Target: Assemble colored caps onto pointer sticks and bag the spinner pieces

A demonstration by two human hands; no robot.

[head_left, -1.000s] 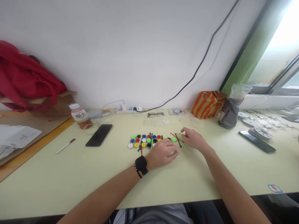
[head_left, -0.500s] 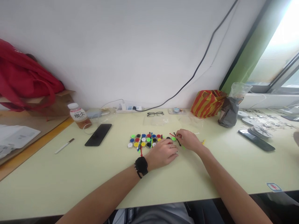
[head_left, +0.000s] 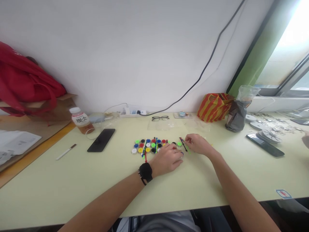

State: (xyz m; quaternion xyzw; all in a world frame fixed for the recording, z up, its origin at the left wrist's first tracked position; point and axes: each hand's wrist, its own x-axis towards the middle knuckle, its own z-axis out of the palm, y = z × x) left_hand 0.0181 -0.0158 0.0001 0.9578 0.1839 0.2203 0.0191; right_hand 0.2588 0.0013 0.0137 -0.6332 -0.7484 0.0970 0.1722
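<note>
Pale yellow-green table point(head_left: 72, 193), seen from the person's head camera; at its middle a block of small coloured round caps point(head_left: 149, 145), set in about three tidy rows, with thin coloured sticks point(head_left: 145, 151) laid across some of them; the rows look largely built, while a loose black and red stick point(head_left: 182, 144) and a green cap point(head_left: 179, 144) just right of the block are judged not yet placed. Left hand point(head_left: 169, 158), ringed, wrist in a black watch point(head_left: 146, 171), rests palm down at the block's right end, fingers curled over whatever lies beneath; whether it grips anything cannot be told. Right hand point(head_left: 198, 144), just beside the left, has its fingertips pinched at the loose stick's end, apparently closed on it, though the contact is too small to confirm. Cap count, stick count and any pattern are unreadable at this size; the caps under the left hand are hidden; the person's torso is cut off below.
</note>
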